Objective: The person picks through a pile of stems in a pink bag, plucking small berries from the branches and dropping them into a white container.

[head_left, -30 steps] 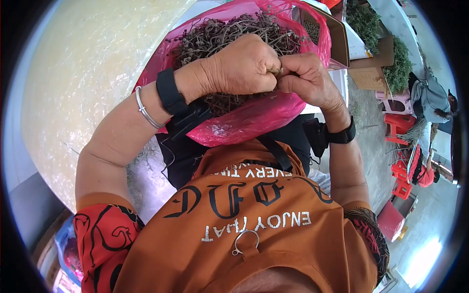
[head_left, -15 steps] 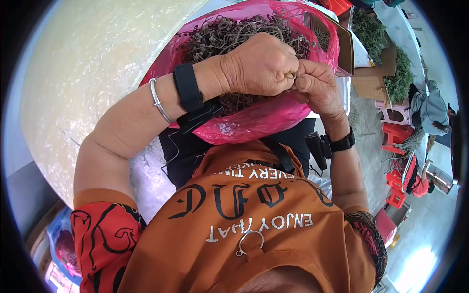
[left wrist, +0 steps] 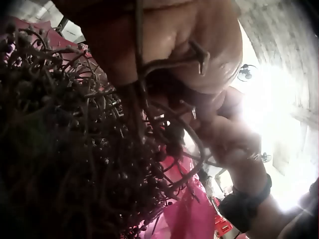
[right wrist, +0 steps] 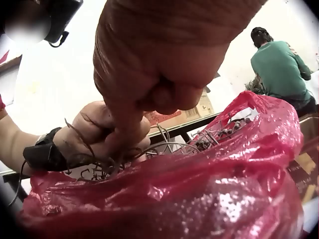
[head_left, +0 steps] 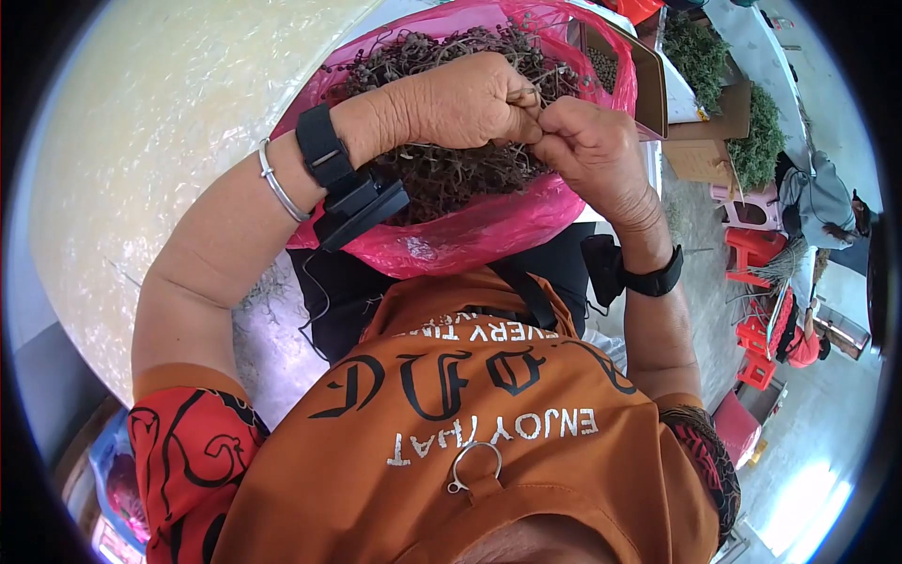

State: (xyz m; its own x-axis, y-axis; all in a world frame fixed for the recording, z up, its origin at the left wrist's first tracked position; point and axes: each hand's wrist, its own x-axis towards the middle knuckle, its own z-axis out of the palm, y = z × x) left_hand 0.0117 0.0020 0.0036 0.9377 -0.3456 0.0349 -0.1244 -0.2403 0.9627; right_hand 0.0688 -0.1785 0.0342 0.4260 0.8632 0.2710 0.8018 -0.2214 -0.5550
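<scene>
A pink plastic bag (head_left: 442, 249), its mouth wide, is heaped with thin, twisted dried stems (head_left: 413, 61) bearing small round heads. Over the heap my left hand (head_left: 470, 101) is curled round several dried stems, and one forked stem (left wrist: 172, 63) sticks out past its fingers in the left wrist view. My right hand (head_left: 601, 155) meets it at the fingertips, thumb and curled forefinger pinching at the stems. In the right wrist view the right hand (right wrist: 159, 59) covers part of the left hand (right wrist: 94, 132), and loose stem ends hang below them.
Left of the bag is a large pale surface (head_left: 160, 141) with a shiny plastic covering. On the right stand a cardboard box (head_left: 648, 89) and another box (head_left: 705, 160) beside green plants (head_left: 756, 132). Farther off are red stools (head_left: 752, 252) and a seated person (head_left: 817, 202).
Both hands shifted right, then back left. My left hand has turned so stems show between its fingers, while the right hand stays against it, its fingers more curled than half a second ago.
</scene>
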